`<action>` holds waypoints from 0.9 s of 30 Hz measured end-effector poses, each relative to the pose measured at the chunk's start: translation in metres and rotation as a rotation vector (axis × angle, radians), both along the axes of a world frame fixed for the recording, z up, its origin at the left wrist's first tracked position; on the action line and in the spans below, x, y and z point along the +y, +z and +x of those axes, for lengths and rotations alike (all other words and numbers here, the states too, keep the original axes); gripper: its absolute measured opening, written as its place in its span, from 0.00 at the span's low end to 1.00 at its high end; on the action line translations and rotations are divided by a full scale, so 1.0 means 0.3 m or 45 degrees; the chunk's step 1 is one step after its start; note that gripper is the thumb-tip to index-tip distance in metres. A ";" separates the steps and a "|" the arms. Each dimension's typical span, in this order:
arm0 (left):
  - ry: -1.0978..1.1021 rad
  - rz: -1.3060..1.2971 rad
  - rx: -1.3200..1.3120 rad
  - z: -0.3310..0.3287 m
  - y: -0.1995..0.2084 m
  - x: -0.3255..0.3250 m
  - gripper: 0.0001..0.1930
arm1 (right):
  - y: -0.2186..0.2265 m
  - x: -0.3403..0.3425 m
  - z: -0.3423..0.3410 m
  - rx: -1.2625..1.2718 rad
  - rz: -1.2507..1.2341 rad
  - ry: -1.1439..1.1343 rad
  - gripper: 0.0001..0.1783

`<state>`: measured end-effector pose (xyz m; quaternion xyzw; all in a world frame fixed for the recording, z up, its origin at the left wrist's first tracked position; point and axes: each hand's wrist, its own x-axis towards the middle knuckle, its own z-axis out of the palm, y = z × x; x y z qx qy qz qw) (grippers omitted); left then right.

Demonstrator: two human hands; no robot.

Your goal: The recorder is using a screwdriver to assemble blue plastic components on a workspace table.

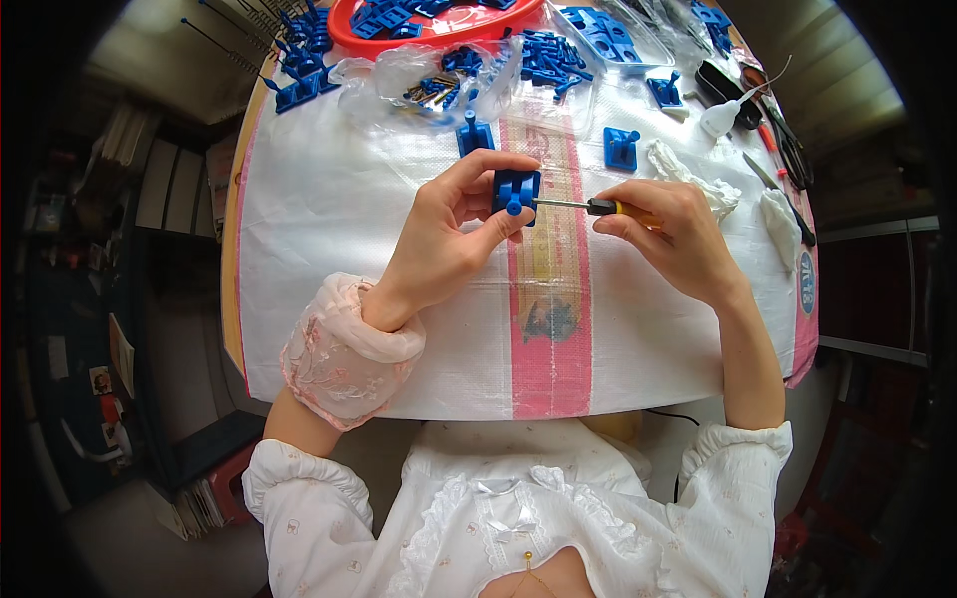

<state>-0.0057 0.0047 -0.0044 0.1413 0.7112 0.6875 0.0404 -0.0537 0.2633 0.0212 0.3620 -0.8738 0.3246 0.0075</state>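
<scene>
Between the thumb and fingers of my left hand (444, 224) is a small blue plastic part (516, 195) with a square base and a raised peg, held up above the table. My right hand (683, 234) is closed round the yellow and black handle of a screwdriver (603, 207). Its metal shaft points left, and the tip meets the right side of the blue part; whether it engages a screw is too small to tell. Just beyond my left fingers stands a similar blue part (476, 135), and another blue part (620, 149) sits farther right.
A white woven sheet (419, 369) covers the table. At the back are a red basin (399, 42) of blue pieces, a clear plastic bag (384, 90), loose blue pieces (551, 62) and a clear tray (638, 60). Crumpled tissue (698, 179), a white squeeze bottle (720, 118) and scissors (791, 154) lie right.
</scene>
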 end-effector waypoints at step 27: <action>0.030 -0.016 0.057 0.007 -0.004 0.017 0.21 | 0.020 -0.010 0.021 -0.203 -0.052 -0.078 0.17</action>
